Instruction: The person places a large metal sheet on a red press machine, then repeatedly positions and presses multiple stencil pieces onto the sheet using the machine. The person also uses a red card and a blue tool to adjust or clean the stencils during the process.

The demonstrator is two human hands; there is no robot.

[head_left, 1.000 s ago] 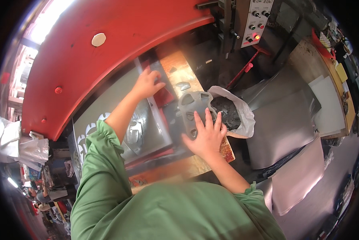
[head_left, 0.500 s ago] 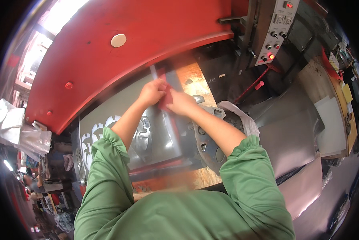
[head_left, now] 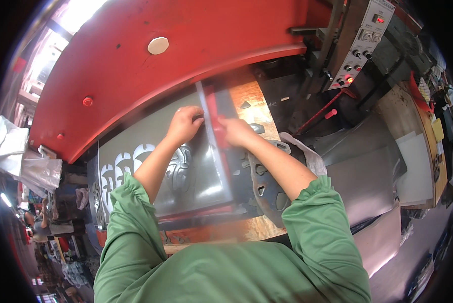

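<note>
Sheet (head_left: 206, 174), grey, smooth and glossy, lies flat over a red mat (head_left: 224, 156), with a pale right edge and curved cut-outs showing white. Left hand (head_left: 186, 124) curls at that edge; right hand (head_left: 236, 132) bends beside it at the mat; whether either grips, I cannot tell. Beyond are a holed grey piece (head_left: 270, 194), a worn orange-brown board (head_left: 254, 101) and a curved red machine (head_left: 201, 40).

A worn wooden board (head_left: 254, 93) is supporting a grey sheet (head_left: 206, 171) over a red layer (head_left: 212, 99); right of the sheet, a small dark scrap (head_left: 245, 105) and a shaped grey piece (head_left: 257, 128) are lying.
</note>
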